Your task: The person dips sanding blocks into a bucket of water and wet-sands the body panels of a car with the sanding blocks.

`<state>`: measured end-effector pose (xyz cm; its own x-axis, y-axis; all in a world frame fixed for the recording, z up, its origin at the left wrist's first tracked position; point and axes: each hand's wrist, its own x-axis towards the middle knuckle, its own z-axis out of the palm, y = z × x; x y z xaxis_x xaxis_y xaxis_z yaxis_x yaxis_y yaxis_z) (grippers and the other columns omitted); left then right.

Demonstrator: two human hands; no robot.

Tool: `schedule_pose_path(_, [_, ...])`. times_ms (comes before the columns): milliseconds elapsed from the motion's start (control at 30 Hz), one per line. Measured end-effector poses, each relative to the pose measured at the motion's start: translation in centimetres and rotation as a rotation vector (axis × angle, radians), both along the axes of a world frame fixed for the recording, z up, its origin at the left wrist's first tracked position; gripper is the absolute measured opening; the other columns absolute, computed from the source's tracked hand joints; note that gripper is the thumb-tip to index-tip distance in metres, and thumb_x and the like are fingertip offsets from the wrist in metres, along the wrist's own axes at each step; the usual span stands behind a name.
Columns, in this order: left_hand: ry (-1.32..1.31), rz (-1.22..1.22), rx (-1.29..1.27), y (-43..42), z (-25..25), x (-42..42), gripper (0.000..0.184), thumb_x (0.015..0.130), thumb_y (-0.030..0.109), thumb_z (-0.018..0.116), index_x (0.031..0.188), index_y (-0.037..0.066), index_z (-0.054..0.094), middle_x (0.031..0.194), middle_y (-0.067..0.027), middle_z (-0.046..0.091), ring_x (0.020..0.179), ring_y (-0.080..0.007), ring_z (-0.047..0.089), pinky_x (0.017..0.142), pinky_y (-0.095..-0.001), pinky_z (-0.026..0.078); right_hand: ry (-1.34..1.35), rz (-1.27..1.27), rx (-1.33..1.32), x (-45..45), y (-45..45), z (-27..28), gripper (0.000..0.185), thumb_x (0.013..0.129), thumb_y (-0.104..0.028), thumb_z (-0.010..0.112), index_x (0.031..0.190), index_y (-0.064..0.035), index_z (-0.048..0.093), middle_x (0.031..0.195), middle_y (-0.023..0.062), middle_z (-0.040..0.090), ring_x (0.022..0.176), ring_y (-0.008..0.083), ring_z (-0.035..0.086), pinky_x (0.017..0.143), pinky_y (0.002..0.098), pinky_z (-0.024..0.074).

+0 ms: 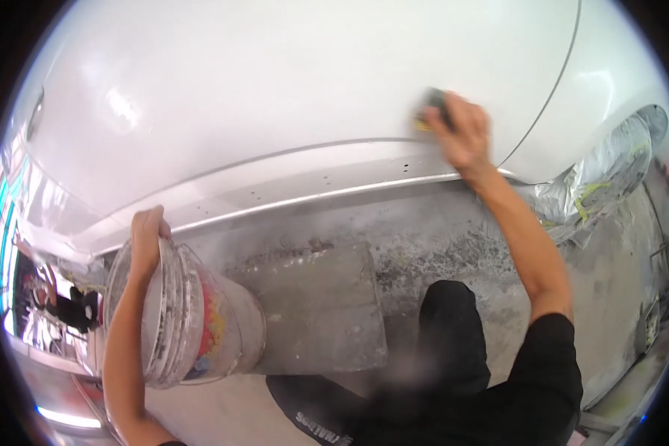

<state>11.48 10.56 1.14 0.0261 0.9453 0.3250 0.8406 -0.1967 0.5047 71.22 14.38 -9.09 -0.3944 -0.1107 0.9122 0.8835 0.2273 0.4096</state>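
Note:
My right hand [461, 132] is closed around a dark sanding block [437, 106] with a yellow edge, smeared by motion. The block lies against the white car door panel [297, 82], a little above its lower seam. At the left, my left hand [149, 227] grips the upper rim of a dirty plastic bucket [234, 320] with a red and yellow label. The bucket leans with its mouth facing left. My left forearm hides part of it, and what is inside cannot be seen.
Under the car runs a sill [297, 189] with small holes. Silver sheeting [609, 175] wraps the wheel at right. A grey slab [316, 312] lies on the stained floor between the bucket and my dark-clothed knee [453, 327]. Another person [70, 306] is at the far left.

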Motion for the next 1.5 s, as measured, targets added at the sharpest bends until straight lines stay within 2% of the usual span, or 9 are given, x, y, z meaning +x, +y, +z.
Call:
schedule_pose_path(233, [-0.037,-0.020,-0.032,0.2,-0.1,-1.3,0.057,0.101,0.032,0.045,0.057,-0.003,0.056,0.056,-0.0133,0.056,0.060,-0.0265,0.054,0.068,-0.0413,0.043,-0.272,0.309,-0.034,-24.7,4.3,13.4,0.019,0.092,-0.015,0.064,0.109,-0.0066,0.065,0.113,0.0104,0.062,0.115,0.0260,0.057,0.104,0.0439,0.0455])
schedule_pose_path(467, [-0.049,0.022,0.000,-0.3,0.0,0.1,0.055,0.099,0.031,0.047,0.056,-0.004,0.055,0.057,-0.0146,0.057,0.061,-0.0281,0.055,0.068,-0.0416,0.043,0.033,-0.173,0.106,7.9,-1.2,7.3,0.023,0.093,-0.022,0.075,0.112,-0.0090,0.074,0.120,0.0104,0.066,0.113,0.0191,0.061,0.082,0.0333,0.0492])
schedule_pose_path(500, [-0.047,0.028,0.003,-0.5,-0.3,0.8,0.056,0.098,0.032,0.047,0.057,-0.004,0.055,0.057,-0.0148,0.057,0.061,-0.0282,0.056,0.068,-0.0416,0.043,0.018,-0.125,0.243,6.4,-0.4,8.7,0.016,0.098,-0.022,0.068,0.102,-0.0068,0.071,0.101,0.0099,0.068,0.094,0.0194,0.064,0.074,0.0344,0.0509])
schedule_pose_path(733, [0.026,0.020,0.029,-0.9,0.8,0.9,0.055,0.098,0.032,0.048,0.058,-0.005,0.059,0.057,-0.0167,0.058,0.063,-0.0299,0.058,0.070,-0.0426,0.044,-0.239,0.226,-0.023,-29.7,4.9,19.6,0.016,0.087,-0.013,0.065,0.101,-0.0056,0.067,0.106,0.0084,0.061,0.110,0.0278,0.059,0.099,0.0438,0.0479])
schedule_pose_path(833, [0.128,-0.010,0.084,-0.9,0.6,0.3,0.055,0.098,0.032,0.048,0.059,-0.004,0.060,0.060,-0.0195,0.060,0.065,-0.0353,0.059,0.072,-0.0461,0.045,-0.122,0.602,-0.016,-22.5,6.5,19.0,0.013,0.092,-0.014,0.065,0.103,-0.0078,0.067,0.107,0.0067,0.061,0.104,0.0266,0.058,0.087,0.0411,0.0466])
schedule_pose_path(1000, [0.093,0.053,0.068,-0.9,0.9,1.6,0.055,0.096,0.032,0.048,0.056,-0.004,0.059,0.059,-0.0211,0.061,0.066,-0.0384,0.061,0.074,-0.0481,0.045,0.021,-0.076,0.078,1.9,0.1,13.2,0.033,0.090,-0.004,0.070,0.123,-0.0082,0.074,0.130,0.0173,0.066,0.108,0.0251,0.064,0.090,0.0386,0.0471])
schedule_pose_path(1133, [0.101,0.027,0.095,-0.6,0.6,1.2,0.054,0.095,0.033,0.048,0.057,-0.004,0.061,0.059,-0.0212,0.061,0.065,-0.0385,0.061,0.072,-0.0477,0.046,0.145,0.474,-0.148,-14.3,4.3,19.0,0.015,0.094,-0.011,0.069,0.106,-0.0019,0.069,0.109,0.0141,0.065,0.102,0.0281,0.061,0.088,0.0415,0.0467])
schedule_pose_path(1267, [0.109,0.029,0.052,-1.4,1.2,1.5,0.053,0.095,0.030,0.047,0.056,-0.003,0.059,0.059,-0.0198,0.061,0.067,-0.0395,0.061,0.075,-0.0473,0.046,-0.238,0.316,0.012,-33.3,5.4,22.6,0.016,0.085,-0.015,0.069,0.097,-0.0058,0.070,0.108,0.0071,0.062,0.108,0.0243,0.059,0.092,0.0423,0.0471])
schedule_pose_path(1500, [0.228,-0.055,0.199,-0.5,0.1,0.3,0.055,0.097,0.031,0.045,0.057,-0.003,0.060,0.059,-0.0186,0.061,0.064,-0.0360,0.060,0.075,-0.0457,0.046,-0.009,-0.003,0.186,-1.3,0.6,18.0,0.026,0.093,-0.012,0.073,0.118,-0.0131,0.075,0.124,0.0123,0.067,0.114,0.0242,0.061,0.094,0.0408,0.0482])
